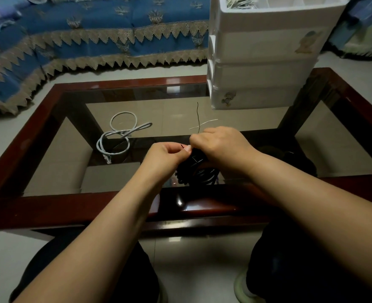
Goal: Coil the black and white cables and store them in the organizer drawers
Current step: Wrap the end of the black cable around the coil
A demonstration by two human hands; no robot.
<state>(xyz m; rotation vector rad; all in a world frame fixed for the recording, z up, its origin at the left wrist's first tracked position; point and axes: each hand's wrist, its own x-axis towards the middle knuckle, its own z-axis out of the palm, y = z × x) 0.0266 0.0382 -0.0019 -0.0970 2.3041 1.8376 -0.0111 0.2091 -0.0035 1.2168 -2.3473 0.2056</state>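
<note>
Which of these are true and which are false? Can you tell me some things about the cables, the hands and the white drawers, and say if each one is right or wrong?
1. Both hands are busy at the black cable. True: the left hand and right hand meet over the dark bundle.
2. The white cable is already in a drawer. False: it lies loosely looped on the glass table, left of the hands.
3. The organizer drawers stand on the far right part of the table. True.
4. The white cable is being held by the left hand. False: no hand touches it.
5. Two thin ties, one black and one white, lie crossed just beyond the hands. True.
</note>
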